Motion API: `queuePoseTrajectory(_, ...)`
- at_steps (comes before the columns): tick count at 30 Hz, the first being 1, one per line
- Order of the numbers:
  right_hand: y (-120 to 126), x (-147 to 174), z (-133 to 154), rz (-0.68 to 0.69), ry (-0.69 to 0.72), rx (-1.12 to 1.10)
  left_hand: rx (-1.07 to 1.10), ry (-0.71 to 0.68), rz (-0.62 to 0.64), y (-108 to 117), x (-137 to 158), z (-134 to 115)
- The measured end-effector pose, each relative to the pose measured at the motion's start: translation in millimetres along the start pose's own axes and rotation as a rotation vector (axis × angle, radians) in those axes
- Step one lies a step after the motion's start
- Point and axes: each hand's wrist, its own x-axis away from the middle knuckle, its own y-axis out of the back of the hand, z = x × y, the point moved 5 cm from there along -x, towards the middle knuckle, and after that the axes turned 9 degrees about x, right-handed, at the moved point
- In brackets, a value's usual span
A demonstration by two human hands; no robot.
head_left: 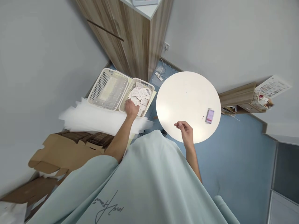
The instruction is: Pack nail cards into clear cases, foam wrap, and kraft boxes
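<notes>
My left hand (131, 109) is at the near side of a cream plastic basket (151, 86), above a pile of small white printed packets or cards (140, 93). Its thumb is spread away from the fingers, whose tips are partly hidden; no packet shows clearly in its grasp. Over the near edge of a round white table (184, 102) is my right hand (186, 130), with thumb and fingertips pressed together. Whatever they may pinch is too small to make out. A blurred-out purple object (209, 116) lies on the table's right side.
Left of the packets stands a second cream basket (92, 88) with a clear plastic piece inside. White foam sheets (88, 119) and flattened cardboard (67, 152) lie nearer. Behind are a wooden cabinet (137, 40) and a power strip (159, 77); a wooden shelf (238, 95) stands at right.
</notes>
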Motion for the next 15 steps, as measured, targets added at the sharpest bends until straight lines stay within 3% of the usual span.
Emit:
queuePoseTrajectory(5,-0.9,-29.8,6.2,0.129,0.07,0.008,0.351,0.043,-0.013,17.3,58.1,-16.5)
queuePoseTrajectory(10,-4.0,-51.5,24.0,0.247,0.242,0.097,1.018,0.035,0.466,1.9,136.6,-77.4)
queuePoseTrajectory(12,-2.6,-56.1,35.5,0.27,0.378,0.148,1.151,0.038,0.652,-5.6,168.1,-103.7)
queuePoseTrajectory(15,4.1,-58.6,48.2,0.285,0.535,0.237,1.231,0.1,0.785,-18.2,204.1,-130.0)
